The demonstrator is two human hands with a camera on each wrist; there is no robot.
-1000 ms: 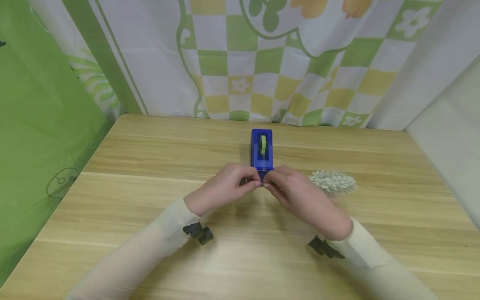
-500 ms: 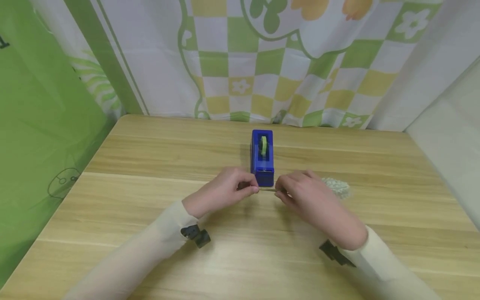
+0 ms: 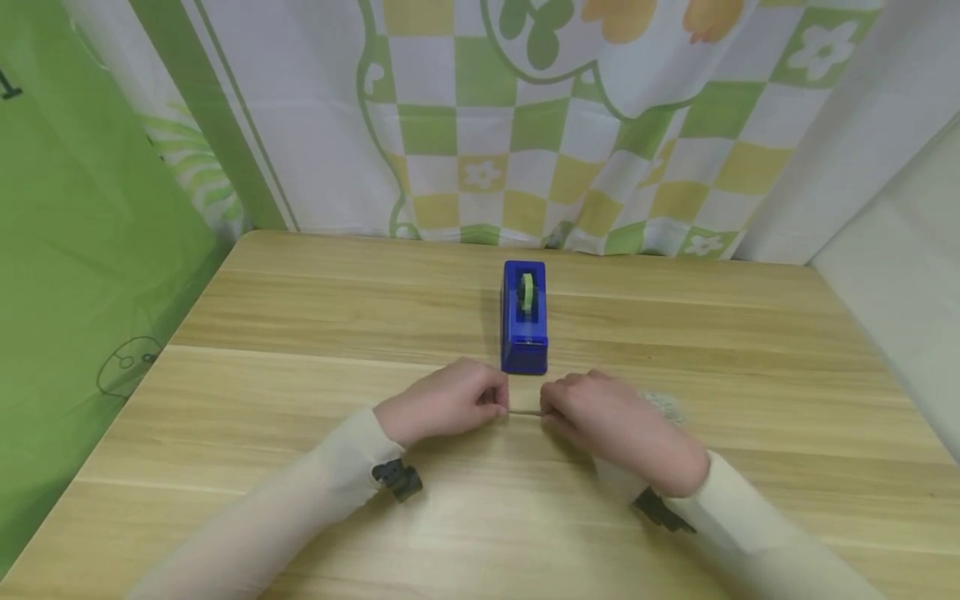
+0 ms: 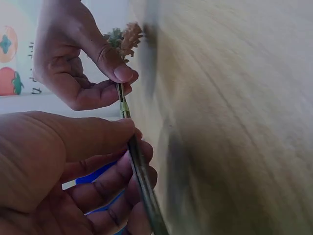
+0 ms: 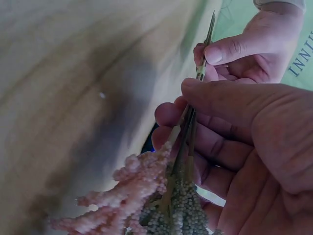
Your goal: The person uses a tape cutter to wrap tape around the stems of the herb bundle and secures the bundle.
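Thin flower stems [image 4: 146, 188] run between my two hands, just in front of the blue tape dispenser [image 3: 527, 357]. My left hand [image 3: 450, 404] pinches their lower part between thumb and fingers. Nearer the blossoms, my right hand [image 3: 618, 429] pinches the same stems. A pale yellow-green band [image 5: 200, 70], apparently tape, wraps the stems between the hands. The pink flower head [image 5: 122, 191] and grey-green flower head [image 5: 183, 210] hang beyond the right hand; in the head view that hand largely hides them.
A roll of light green tape [image 3: 527, 292] sits in the dispenser. The wooden table [image 3: 337, 308] reaches back to a checkered curtain [image 3: 480, 125]. Green cloth [image 3: 90, 250] hangs at the left. Small dark cameras are strapped to both wrists.
From touching at the dispenser's front edge, both hands have come toward me and lower. They are now slightly apart, with stem showing between them. The flower heads turned behind the right hand.
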